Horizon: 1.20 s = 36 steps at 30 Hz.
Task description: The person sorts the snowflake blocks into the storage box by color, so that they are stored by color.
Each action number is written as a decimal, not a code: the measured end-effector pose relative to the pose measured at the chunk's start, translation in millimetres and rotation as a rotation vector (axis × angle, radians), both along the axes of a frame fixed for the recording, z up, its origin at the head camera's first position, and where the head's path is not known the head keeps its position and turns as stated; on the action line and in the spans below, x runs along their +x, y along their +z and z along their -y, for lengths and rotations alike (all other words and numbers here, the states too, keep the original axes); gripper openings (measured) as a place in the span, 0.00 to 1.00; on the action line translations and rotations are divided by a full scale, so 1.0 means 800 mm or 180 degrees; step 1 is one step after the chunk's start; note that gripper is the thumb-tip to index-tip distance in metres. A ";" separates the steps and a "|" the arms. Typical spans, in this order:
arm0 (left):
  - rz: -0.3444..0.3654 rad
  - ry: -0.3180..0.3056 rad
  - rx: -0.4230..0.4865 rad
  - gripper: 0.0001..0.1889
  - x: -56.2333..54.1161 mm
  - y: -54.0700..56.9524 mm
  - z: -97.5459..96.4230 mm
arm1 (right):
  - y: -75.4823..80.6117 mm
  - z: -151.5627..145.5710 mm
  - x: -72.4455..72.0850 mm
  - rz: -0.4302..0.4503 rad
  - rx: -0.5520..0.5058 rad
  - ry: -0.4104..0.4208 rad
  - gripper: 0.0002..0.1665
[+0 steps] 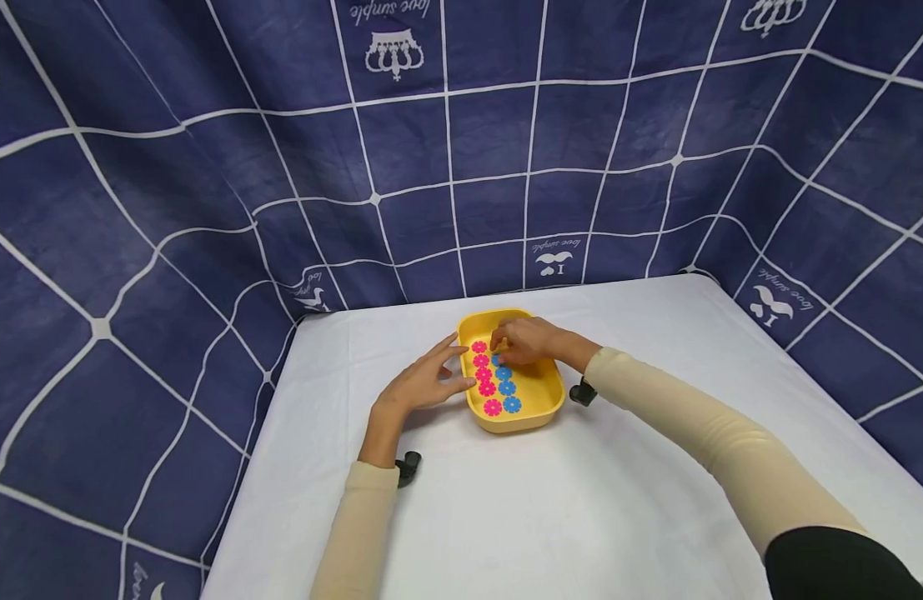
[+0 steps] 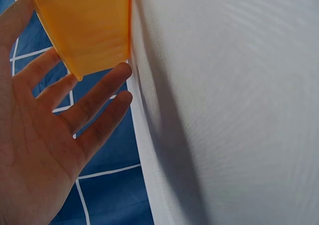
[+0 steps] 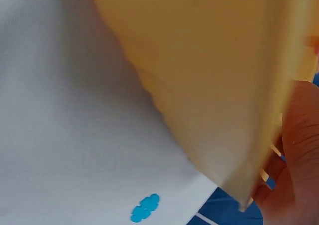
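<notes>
A yellow tray (image 1: 538, 398) holds a row of several pink flower-shaped pieces (image 1: 487, 388) and, beside it, a row of several blue flower-shaped pieces (image 1: 507, 388). My left hand (image 1: 423, 379) is at the tray's left side, fingers spread and fairly straight, with fingertips at the rim. In the left wrist view its palm shows under the tray wall (image 2: 89, 30). My right hand (image 1: 532, 340) reaches over the right rim into the tray, fingers bent down by the farthest visible blue piece (image 1: 497, 360). I cannot tell whether it pinches that piece.
One blue flower-shaped piece (image 3: 145, 208) lies on the white tablecloth outside the tray in the right wrist view. Dark blue curtains (image 1: 491, 208) with white lines hang behind the table and along both sides. The tray stands toward the table's far edge.
</notes>
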<state>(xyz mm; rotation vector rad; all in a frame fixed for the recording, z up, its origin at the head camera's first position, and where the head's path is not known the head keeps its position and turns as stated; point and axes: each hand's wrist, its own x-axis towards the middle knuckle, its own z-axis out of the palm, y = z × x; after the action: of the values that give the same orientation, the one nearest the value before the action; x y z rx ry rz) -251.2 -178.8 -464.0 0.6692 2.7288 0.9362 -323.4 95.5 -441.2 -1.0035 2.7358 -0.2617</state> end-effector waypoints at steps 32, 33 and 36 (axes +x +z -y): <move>0.0019 0.0023 0.0027 0.41 0.003 -0.003 -0.002 | 0.067 -0.008 0.035 -0.0284 -0.0622 -0.0143 0.26; 0.0019 0.0013 0.0029 0.41 0.003 -0.003 -0.002 | 0.067 -0.010 0.035 -0.0273 -0.0645 -0.0141 0.26; 0.0012 -0.0004 0.0040 0.41 0.004 -0.003 -0.002 | 0.064 -0.014 0.035 -0.0267 -0.0687 -0.0147 0.25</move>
<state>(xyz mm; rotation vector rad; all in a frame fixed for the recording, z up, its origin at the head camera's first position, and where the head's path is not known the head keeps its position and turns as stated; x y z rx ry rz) -248.3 -177.4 -466.4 0.6706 2.7211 0.9543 -295.4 106.7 -389.9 -1.0255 2.8558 -0.5447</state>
